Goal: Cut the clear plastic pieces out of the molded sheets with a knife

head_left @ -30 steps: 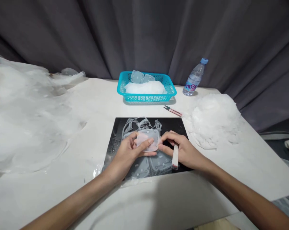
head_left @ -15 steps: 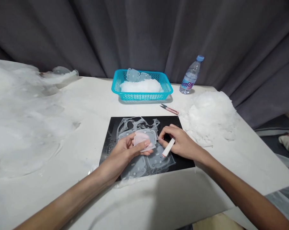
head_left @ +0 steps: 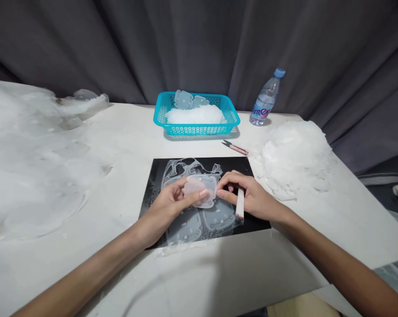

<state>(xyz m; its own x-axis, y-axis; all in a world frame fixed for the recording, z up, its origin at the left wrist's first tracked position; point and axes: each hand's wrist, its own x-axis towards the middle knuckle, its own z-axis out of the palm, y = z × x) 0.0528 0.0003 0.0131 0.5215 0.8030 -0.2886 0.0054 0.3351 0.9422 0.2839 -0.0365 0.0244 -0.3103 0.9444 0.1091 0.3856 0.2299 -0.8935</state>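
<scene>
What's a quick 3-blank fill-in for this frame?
1. The left hand holds a translucent piece over the ____ mat.
2. The right hand grips a thin ____ tool.
3. The bottle stands to the ____ of the basket.
Missing words: black; white; right.

Soft overhead light is brightening the white table (head_left: pixel 126 132), while a broad grey shadow is lying across its near edge. The far curtain (head_left: pixel 199 44) is looking dim. Wide-angle distortion is bending the edges.
</scene>
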